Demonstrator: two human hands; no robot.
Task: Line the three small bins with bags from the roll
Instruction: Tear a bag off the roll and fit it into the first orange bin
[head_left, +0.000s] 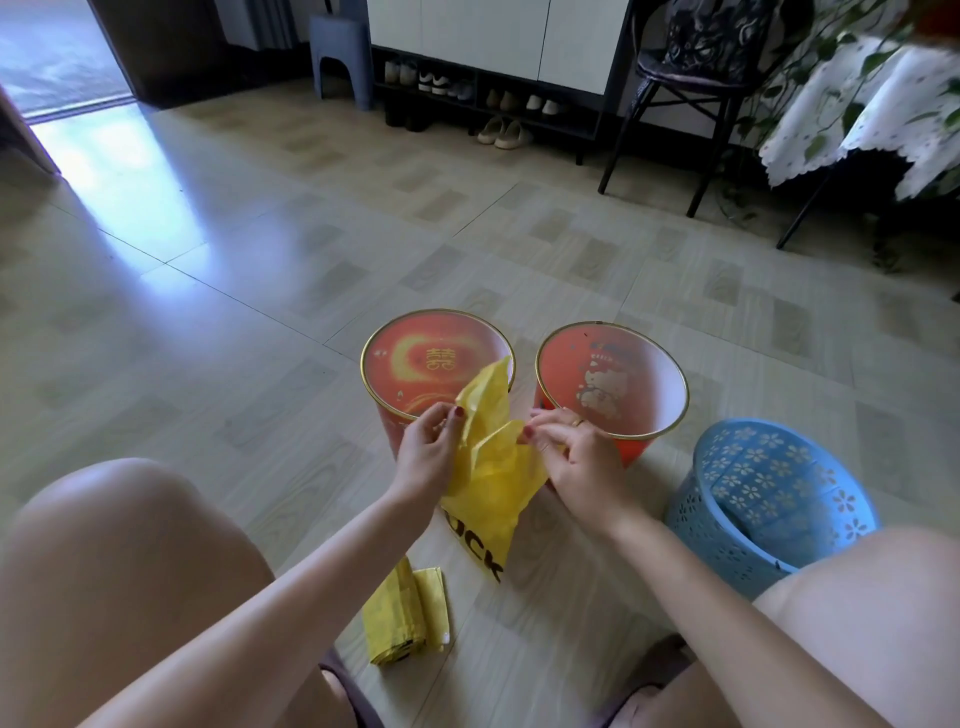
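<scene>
Both hands, left (427, 448) and right (576, 457), fingers pinching bag (488, 467) mouth above floor (260, 291) before two red bins (439, 364); risks: film tearing if pulled unevenly, mouth staying stuck; roll (405, 618) nearer knees.

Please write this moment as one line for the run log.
phase: opening bag | left hand: pinches yellow bag | right hand: pinches same bag | bins lined: none visible | roll: on floor, between knees
</scene>
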